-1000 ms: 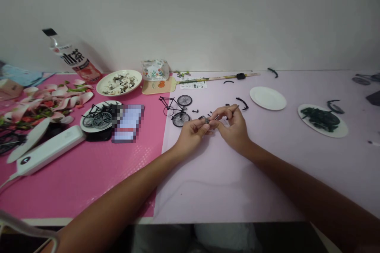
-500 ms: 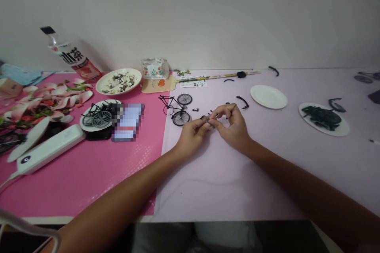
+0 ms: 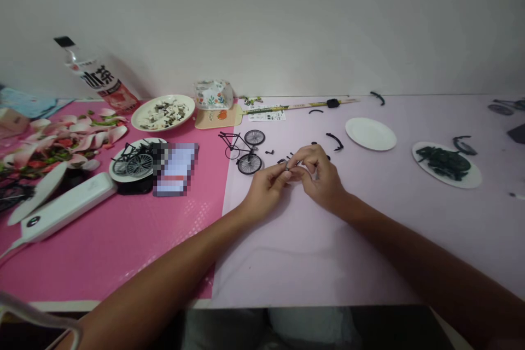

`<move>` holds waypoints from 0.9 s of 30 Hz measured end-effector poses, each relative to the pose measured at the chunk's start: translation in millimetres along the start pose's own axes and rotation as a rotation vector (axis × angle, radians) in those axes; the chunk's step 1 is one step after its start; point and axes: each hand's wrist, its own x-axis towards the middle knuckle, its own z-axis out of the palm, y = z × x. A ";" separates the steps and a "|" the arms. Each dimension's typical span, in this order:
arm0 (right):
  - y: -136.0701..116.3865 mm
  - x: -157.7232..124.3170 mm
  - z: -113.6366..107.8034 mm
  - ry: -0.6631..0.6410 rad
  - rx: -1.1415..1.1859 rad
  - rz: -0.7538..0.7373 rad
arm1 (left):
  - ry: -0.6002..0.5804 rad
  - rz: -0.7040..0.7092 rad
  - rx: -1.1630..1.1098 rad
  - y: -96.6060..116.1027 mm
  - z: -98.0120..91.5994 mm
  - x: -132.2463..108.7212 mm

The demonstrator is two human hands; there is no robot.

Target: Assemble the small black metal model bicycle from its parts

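My left hand (image 3: 266,188) and my right hand (image 3: 322,175) meet fingertip to fingertip above the lilac table half. Both are closed in a pinch around a tiny dark part (image 3: 287,165), mostly covered by the fingers, so its kind cannot be made out. Just left of them lies a black miniature bicycle (image 3: 241,151), on its side, with a frame and wheels. Between it and my hands sits a small black piece (image 3: 269,152). Behind my right hand rest a curved black strip (image 3: 335,141) and several small dark parts.
To the left are a plate of bicycle parts (image 3: 139,164), a phone (image 3: 176,169), a white device (image 3: 69,205), a bowl (image 3: 163,114) and a tilted bottle (image 3: 100,79). Rightward stand a white plate (image 3: 371,134) and a plate of dark green pieces (image 3: 447,167). A fly swatter (image 3: 219,117) lies at the back.
The right fingers have shifted slightly and curled closer over the small part. My left hand stays nearly in place, and the bicycle has not moved on the table.
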 end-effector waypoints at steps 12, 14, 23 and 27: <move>7.0 -0.4 -2.0 -0.053 -0.024 -0.020 | -0.018 0.014 -0.068 0.1 -0.5 1.3; 7.5 -0.6 -1.9 -0.079 -0.032 -0.020 | -0.011 0.012 -0.069 -0.4 -0.2 1.3; 6.0 -5.8 2.3 -0.048 0.049 0.127 | 0.028 0.013 -0.067 0.9 0.3 2.0; 5.5 -7.3 4.1 -0.023 0.063 0.190 | 0.033 0.001 -0.062 1.6 0.8 2.1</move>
